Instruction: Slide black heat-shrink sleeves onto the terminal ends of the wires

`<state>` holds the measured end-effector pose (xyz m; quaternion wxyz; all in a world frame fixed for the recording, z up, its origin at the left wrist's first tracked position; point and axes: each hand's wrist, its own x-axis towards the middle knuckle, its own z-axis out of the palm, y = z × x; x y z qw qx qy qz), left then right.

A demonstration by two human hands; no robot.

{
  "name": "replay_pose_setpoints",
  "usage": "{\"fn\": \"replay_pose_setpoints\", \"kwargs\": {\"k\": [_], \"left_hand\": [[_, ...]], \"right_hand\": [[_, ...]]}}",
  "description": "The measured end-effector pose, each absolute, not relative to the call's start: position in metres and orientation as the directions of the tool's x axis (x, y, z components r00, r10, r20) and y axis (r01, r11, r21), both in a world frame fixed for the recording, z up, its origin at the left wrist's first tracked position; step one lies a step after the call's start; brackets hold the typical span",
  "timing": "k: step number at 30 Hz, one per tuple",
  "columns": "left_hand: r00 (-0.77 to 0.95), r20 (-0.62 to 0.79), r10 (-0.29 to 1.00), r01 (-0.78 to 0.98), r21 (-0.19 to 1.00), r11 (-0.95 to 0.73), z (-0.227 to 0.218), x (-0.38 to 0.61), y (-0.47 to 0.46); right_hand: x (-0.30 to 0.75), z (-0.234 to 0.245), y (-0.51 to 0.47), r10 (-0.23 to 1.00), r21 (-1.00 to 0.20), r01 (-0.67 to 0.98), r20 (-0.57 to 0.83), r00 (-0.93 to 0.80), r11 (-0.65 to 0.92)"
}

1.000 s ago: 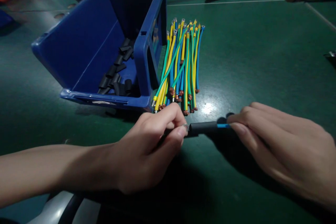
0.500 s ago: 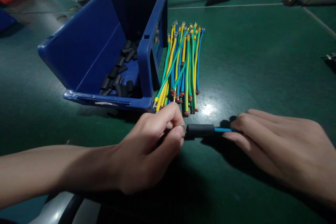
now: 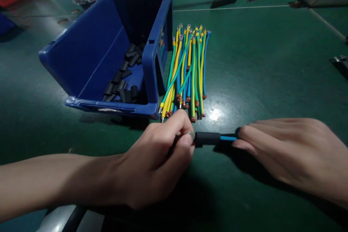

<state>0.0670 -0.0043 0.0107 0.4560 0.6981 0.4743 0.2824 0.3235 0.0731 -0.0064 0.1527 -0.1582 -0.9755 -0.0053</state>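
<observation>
Blue wire (image 3: 227, 138): short, lies level just above the green worktop (image 3: 272, 65), low centre of view, between both hands. Its left end carries a small metal terminal (image 3: 190, 135). A black sleeve (image 3: 207, 138) sits over the wire right beside the terminal; bare blue insulation shows to the sleeve's right.

Left hand (image 3: 157, 159): curled closed, thumb and forefinger pinching the terminal end, wrist resting low.

Right hand (image 3: 288, 152): fingers long and nearly flat, tips closed on the wire's right end; thumb hidden underneath.

Behind, left: blue bin (image 3: 152, 54) on the worktop, black tube pieces (image 3: 122, 83) loose inside. Just right of it, a wire bundle (image 3: 187, 69) of yellow, green and blue lengths lies flat, its copper-coloured ends near the left hand's knuckles.
</observation>
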Motion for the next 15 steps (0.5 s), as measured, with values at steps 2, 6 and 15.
{"fn": "replay_pose_setpoints", "kwargs": {"k": [2, 6, 15], "left_hand": [[0.4, -0.045, 0.915, 0.421, 0.896, -0.14, 0.0108, 0.0674, -0.0045], [0.41, -0.031, 0.912, 0.395, 0.907, -0.147, 0.0097, 0.0677, -0.0054], [0.426, -0.029, 0.904, 0.408, 0.898, -0.163, 0.0106, 0.0673, -0.003]], "right_hand": [[0.322, -0.0055, 0.072, 0.302, -0.051, 0.3, 0.279, -0.912, 0.953], [0.3207, -0.0058, 0.0739, 0.336, -0.12, 0.315, 0.297, -0.894, 0.942], [0.3243, -0.0074, 0.0732, 0.436, -0.039, 0.443, 0.265, -0.86, 0.896]]}}
